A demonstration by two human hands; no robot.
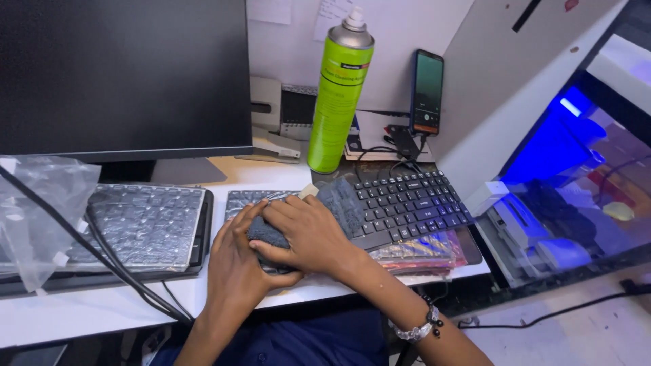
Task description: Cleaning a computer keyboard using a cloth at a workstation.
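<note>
Under both hands I see one dark grey cloth (342, 200), pressed on the black keyboard (413, 203). My right hand (308, 234) lies on top with fingers curled around the cloth, and my left hand (234, 261) closes on it from the side. I count two keyboards: the second keyboard (146, 227) is wrapped in plastic under one monitor (125, 74). Behind stand one green spray can (339, 91) and one phone (427, 91).

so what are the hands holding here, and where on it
Both hands press a dark grey cloth onto the black keyboard: the right hand lies over its bunched near end, the left hand grips underneath.
</note>
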